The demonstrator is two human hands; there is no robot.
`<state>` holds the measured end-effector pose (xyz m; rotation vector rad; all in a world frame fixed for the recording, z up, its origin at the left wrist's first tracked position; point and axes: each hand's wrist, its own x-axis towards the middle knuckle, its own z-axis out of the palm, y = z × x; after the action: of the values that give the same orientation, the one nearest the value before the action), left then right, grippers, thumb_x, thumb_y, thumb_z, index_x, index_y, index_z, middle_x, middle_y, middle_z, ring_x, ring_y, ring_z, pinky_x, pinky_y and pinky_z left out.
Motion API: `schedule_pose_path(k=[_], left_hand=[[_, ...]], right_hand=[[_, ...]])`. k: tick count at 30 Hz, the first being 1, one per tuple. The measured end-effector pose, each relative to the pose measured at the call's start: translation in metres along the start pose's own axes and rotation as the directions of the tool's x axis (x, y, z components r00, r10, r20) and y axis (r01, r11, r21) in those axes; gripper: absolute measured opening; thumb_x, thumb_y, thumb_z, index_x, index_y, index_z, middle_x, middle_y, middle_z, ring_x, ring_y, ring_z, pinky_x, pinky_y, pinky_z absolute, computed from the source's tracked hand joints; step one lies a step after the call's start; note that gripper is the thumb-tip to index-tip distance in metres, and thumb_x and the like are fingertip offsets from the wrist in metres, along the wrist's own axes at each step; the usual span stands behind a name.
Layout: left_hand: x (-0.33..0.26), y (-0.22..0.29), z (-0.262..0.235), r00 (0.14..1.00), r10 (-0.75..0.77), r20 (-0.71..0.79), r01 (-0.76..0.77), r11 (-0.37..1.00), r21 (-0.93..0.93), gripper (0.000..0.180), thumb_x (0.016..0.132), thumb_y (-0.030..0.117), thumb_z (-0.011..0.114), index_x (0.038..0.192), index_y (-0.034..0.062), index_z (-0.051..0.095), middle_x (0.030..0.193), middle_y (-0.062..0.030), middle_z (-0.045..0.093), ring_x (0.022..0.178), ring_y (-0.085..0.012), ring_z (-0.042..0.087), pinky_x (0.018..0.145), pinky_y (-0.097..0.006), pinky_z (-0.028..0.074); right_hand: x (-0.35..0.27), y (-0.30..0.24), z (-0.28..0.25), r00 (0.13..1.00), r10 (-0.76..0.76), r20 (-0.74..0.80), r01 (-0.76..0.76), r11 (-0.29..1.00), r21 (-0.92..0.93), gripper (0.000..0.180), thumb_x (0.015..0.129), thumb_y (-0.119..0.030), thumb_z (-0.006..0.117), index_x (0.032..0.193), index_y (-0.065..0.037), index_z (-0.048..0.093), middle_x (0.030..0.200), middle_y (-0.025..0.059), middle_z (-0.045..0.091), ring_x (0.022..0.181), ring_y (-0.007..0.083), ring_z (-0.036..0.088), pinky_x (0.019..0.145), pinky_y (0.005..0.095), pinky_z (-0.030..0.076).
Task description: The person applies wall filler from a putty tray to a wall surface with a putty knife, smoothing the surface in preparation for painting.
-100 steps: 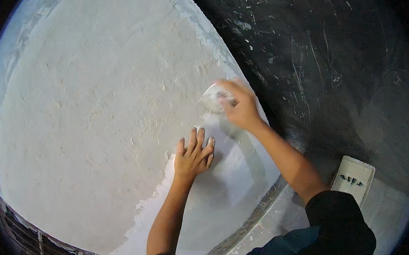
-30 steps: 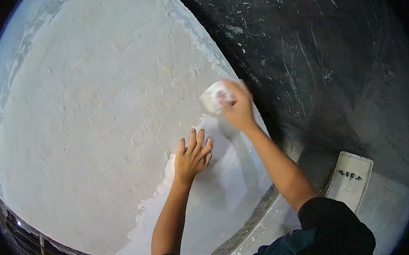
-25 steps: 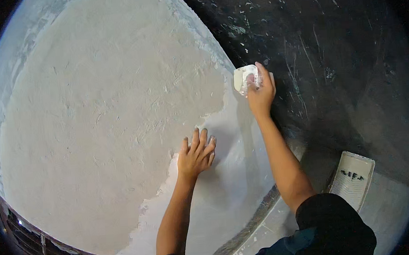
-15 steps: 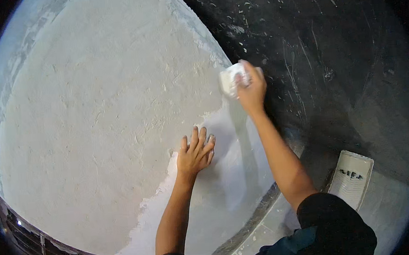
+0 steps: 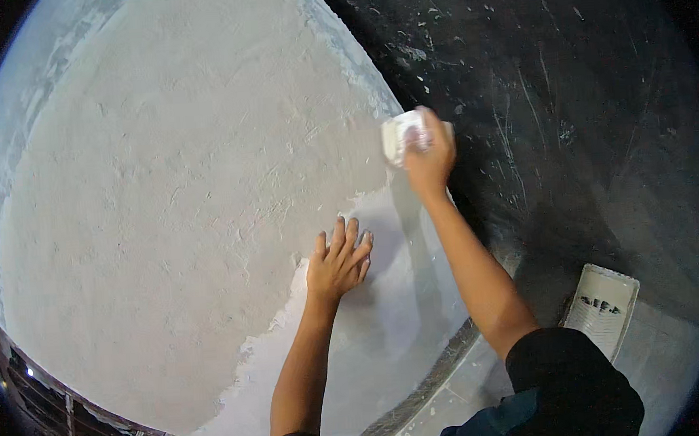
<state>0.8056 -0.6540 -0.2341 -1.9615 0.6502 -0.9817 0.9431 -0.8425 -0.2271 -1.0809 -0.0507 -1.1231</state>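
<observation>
A large pale wall-like surface (image 5: pixel 159 166) fills the left and middle of the view. Most of it is rough and cream-grey; a smoother, whiter area (image 5: pixel 374 338) with a ragged border covers its lower right part. My left hand (image 5: pixel 338 266) rests on it near that border, fingers spread, holding nothing. Higher up, beside the surface's right edge, my right hand (image 5: pixel 433 159) grips a white block-like tool (image 5: pixel 395 140) against the surface. The tool is slightly blurred, so its exact kind does not show.
To the right spreads a dark, scratched surface (image 5: pixel 585 112) with pale streaks. A white paint tray (image 5: pixel 614 272) lies at the lower right, beside my right upper arm. Pale tiles (image 5: pixel 452 405) run along the lower edge. Dark slats (image 5: pixel 63 416) are at the lower left.
The whole view has shifted slightly. My right hand and the tool stay at the right edge with only a small movement; my left hand keeps its place on the surface.
</observation>
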Motion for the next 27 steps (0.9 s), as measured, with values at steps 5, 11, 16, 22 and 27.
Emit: schedule_pose_path(k=[5,11,16,22,27], left_hand=[[-0.006,-0.002,-0.003,0.999,0.016,0.052,-0.016,1.000,-0.012,0.040,0.079,0.035,0.058,0.116,0.0214,0.050,0.129,-0.0078,0.052,0.122,-0.0257,0.047,0.092,-0.047,0.037],[-0.003,0.002,-0.008,0.999,0.021,0.041,-0.020,1.000,-0.002,0.038,0.080,0.036,0.056,0.114,0.0204,0.051,0.125,-0.0053,0.054,0.119,-0.0220,0.048,0.091,-0.044,0.036],[-0.002,-0.003,-0.006,0.997,0.046,0.058,-0.047,0.999,0.010,0.039,0.078,0.034,0.058,0.114,0.0199,0.052,0.125,-0.0051,0.053,0.119,-0.0210,0.047,0.090,-0.044,0.037],[0.012,0.025,-0.007,0.998,-0.066,0.016,0.067,0.984,-0.162,0.039,0.076,0.028,0.061,0.113,0.0187,0.053,0.123,-0.0065,0.054,0.120,-0.0238,0.047,0.092,-0.046,0.036],[0.040,0.070,-0.001,0.996,-0.093,-0.005,0.081,0.887,-0.455,0.039,0.074,0.023,0.061,0.111,0.0107,0.056,0.122,-0.0122,0.053,0.121,-0.0293,0.046,0.096,-0.048,0.035]], right_hand=[[-0.028,-0.023,0.004,0.893,-0.239,0.381,0.170,0.964,0.206,0.038,0.079,-0.002,0.061,0.117,-0.005,0.058,0.099,0.0158,0.056,0.091,0.0333,0.058,0.079,0.0409,0.046],[-0.004,0.012,-0.020,0.994,-0.044,0.097,0.039,0.998,0.058,0.042,0.076,0.002,0.064,0.117,-0.006,0.058,0.101,0.0154,0.056,0.092,0.0336,0.058,0.082,0.0389,0.046],[-0.009,0.021,-0.037,0.977,0.024,0.214,-0.060,0.985,0.161,0.041,0.078,0.001,0.064,0.118,-0.006,0.058,0.103,0.0152,0.057,0.095,0.0314,0.058,0.082,0.0368,0.046],[-0.018,0.035,-0.077,0.961,0.106,0.255,-0.151,0.975,0.164,0.043,0.079,0.006,0.060,0.120,-0.005,0.056,0.112,0.0163,0.055,0.103,0.0305,0.057,0.090,0.0356,0.044],[-0.023,0.035,-0.114,0.954,0.141,0.263,-0.154,0.988,0.028,0.052,0.077,0.011,0.054,0.127,-0.003,0.048,0.118,0.0170,0.054,0.110,0.0298,0.056,0.095,0.0352,0.042]])
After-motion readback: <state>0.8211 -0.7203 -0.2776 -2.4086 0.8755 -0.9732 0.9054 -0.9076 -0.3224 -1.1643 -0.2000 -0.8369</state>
